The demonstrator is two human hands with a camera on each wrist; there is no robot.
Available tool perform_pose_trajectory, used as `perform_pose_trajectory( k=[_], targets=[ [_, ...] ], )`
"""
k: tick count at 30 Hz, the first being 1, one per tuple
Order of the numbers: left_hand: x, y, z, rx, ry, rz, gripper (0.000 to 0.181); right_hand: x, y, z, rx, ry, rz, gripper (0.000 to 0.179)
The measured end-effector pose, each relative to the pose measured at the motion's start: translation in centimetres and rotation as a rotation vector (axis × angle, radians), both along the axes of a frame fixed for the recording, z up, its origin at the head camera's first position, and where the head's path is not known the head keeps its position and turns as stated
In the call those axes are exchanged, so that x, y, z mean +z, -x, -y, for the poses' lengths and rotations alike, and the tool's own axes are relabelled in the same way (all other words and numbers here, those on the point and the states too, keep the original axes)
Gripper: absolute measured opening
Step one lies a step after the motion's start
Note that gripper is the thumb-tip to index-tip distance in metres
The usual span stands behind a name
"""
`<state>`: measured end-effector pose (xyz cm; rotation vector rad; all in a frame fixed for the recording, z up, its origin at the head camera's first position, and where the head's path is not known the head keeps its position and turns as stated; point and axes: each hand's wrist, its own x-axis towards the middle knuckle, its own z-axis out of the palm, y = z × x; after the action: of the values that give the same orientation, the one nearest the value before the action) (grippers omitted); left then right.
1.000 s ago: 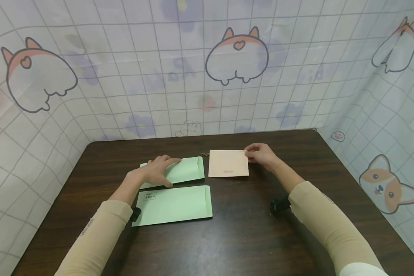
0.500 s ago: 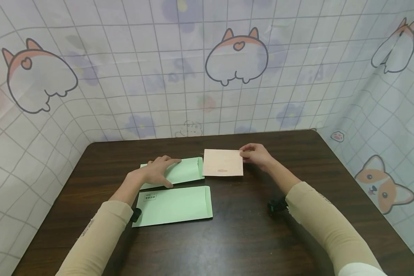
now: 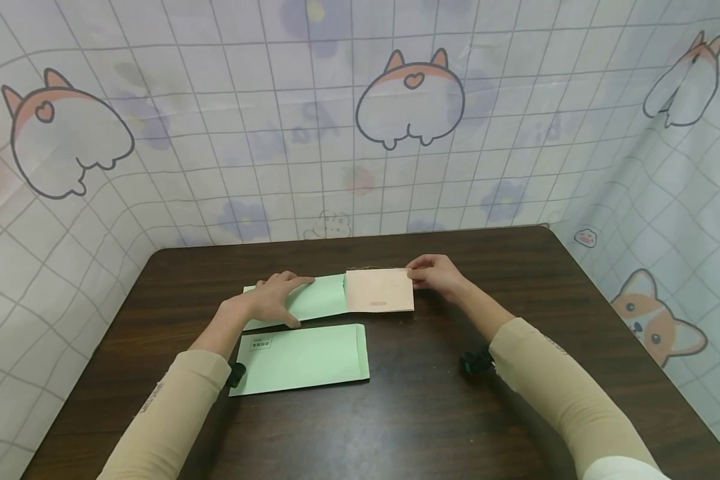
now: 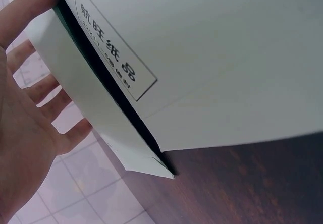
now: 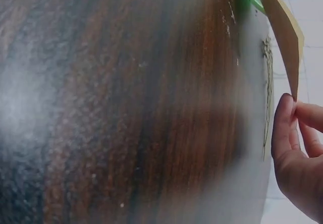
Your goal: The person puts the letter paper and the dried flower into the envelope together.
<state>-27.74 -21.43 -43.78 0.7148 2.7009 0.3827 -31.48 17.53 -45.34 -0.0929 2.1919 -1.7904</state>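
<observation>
A pale beige card [image 3: 379, 291], with a small printed mark, lies at the mouth of the far green envelope [image 3: 324, 297]. Its left end meets the opening; how much of it is inside cannot be told. My right hand [image 3: 437, 275] pinches the card's right edge between thumb and fingers, also seen in the right wrist view. My left hand [image 3: 270, 298] spans the far envelope, thumb at the near edge and fingers at the far edge. Nearer lies a second green envelope [image 3: 303, 360], its printed label [image 4: 117, 52] facing up in the left wrist view.
Thin, tan, string-like strands [image 5: 267, 93] lie behind the card. The dark wooden table [image 3: 396, 413] ends at a patterned curtain [image 3: 276, 127] behind and at the sides. A black wrist device [image 3: 475, 362] sits at the right cuff.
My right hand has moved left with the card, and its left end has come to the far envelope's mouth. The left hand has stayed in place.
</observation>
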Motion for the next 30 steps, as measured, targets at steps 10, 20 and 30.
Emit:
perform_pose_trajectory(
  k=[10,20,30],
  targets=[
    [0.2,0.0,-0.1,0.009,0.001,0.005,0.097,0.1,0.4,0.3,-0.003,-0.04,0.007,0.024],
    [0.5,-0.2,-0.1,0.003,0.004,0.007,0.097,0.0,0.8,1.0,0.005,-0.054,-0.008,0.025],
    [0.2,-0.1,0.0,0.001,-0.003,0.01,0.097,-0.4,0.6,2.2,-0.078,0.061,0.027,0.025]
  ],
)
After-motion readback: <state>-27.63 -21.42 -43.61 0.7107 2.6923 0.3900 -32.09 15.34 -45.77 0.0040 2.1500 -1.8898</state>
